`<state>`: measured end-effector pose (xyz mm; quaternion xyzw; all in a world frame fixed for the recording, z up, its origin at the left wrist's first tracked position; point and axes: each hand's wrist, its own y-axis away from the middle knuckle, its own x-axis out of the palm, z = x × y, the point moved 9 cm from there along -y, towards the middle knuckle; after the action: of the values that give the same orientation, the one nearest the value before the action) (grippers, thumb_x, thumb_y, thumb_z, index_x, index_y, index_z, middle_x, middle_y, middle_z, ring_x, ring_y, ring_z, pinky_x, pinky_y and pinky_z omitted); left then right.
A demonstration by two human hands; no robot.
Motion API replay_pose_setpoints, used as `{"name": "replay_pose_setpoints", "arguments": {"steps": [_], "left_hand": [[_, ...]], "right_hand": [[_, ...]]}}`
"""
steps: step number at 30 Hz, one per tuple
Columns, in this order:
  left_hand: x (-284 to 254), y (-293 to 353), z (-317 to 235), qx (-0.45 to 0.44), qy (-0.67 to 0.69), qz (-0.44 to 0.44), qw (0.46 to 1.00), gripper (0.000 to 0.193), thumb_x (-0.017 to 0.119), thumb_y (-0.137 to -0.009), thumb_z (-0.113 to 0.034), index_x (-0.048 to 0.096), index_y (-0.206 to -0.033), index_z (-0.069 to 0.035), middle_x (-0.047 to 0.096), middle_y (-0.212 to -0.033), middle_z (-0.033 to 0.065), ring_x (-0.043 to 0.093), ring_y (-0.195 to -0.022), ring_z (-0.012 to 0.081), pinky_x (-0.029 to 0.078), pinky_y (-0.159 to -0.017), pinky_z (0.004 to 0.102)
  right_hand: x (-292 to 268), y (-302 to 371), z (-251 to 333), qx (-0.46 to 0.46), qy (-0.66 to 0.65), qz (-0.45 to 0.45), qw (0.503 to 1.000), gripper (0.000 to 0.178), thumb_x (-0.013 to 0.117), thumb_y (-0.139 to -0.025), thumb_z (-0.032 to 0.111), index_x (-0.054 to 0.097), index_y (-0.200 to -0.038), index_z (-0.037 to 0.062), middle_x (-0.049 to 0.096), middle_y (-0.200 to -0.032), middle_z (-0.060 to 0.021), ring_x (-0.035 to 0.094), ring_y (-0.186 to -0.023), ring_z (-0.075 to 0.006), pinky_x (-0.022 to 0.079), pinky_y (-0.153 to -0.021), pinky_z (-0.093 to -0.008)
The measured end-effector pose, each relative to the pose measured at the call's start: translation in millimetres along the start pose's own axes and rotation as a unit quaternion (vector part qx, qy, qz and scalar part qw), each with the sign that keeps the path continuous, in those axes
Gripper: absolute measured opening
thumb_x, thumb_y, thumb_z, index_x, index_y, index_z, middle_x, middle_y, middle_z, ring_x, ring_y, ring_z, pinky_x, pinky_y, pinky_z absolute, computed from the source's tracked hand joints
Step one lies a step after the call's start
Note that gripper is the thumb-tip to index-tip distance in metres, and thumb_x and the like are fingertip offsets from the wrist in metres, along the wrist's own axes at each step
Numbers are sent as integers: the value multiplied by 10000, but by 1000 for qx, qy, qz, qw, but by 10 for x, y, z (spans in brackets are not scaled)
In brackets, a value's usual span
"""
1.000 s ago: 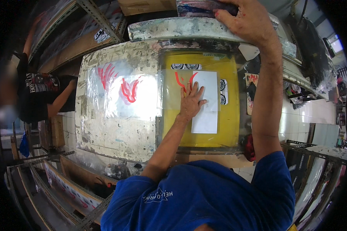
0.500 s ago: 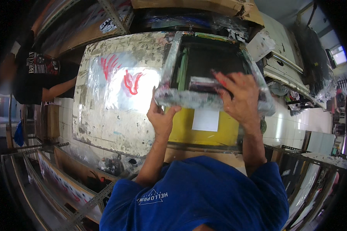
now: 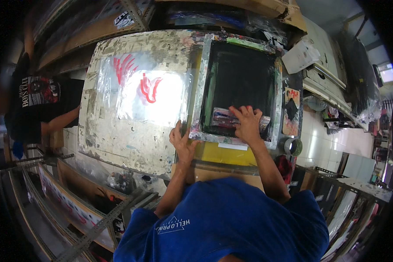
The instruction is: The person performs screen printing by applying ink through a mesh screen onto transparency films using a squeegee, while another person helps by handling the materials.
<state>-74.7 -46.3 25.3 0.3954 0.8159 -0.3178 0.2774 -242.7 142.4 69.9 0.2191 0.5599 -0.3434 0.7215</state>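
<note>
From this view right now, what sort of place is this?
Probably a screen-printing workshop: the right hand is on a squeegee-like bar inside a framed dark screen, and beside it clear sheets with red marks lie on a stained worktop.

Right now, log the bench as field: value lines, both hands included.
Left hand: at the near left corner of the screen frame
Right hand: fingers over the squeegee, inside the screen frame
Under screen frame: yellow board; white sheet showing at the near edge
Left of screen frame: clear plastic sheets with red strokes, on a worn pale table
Far left: co-worker
</note>
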Motion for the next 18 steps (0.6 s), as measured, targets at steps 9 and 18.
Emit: {"name": "replay_pose_setpoints", "arguments": {"steps": [9, 18], "left_hand": [[-3, 18, -28, -16, 2, 25, 1000, 661, 853, -623, -333, 672, -1163, 3, 397, -1486, 212, 357, -1288, 411, 281, -1069, 524], [-5, 44, -8, -9, 22, 32, 999, 668, 810, -707, -295, 614, -1292, -39, 404, -1475, 206, 349, -1313, 411, 280, -1081, 523]], "right_hand": [[-240, -1329, -803, -14, 8, -139, 990, 708, 668, -592, 73, 612, -1288, 186, 576, -1103, -77, 503, -1071, -286, 317, -935, -482], [-452, -2406, -1329, -6, 9, -147, 989, 546, 681, -753, 103, 650, -1289, 199, 652, -1278, -119, 571, -1175, -315, 346, -932, -455]]}}
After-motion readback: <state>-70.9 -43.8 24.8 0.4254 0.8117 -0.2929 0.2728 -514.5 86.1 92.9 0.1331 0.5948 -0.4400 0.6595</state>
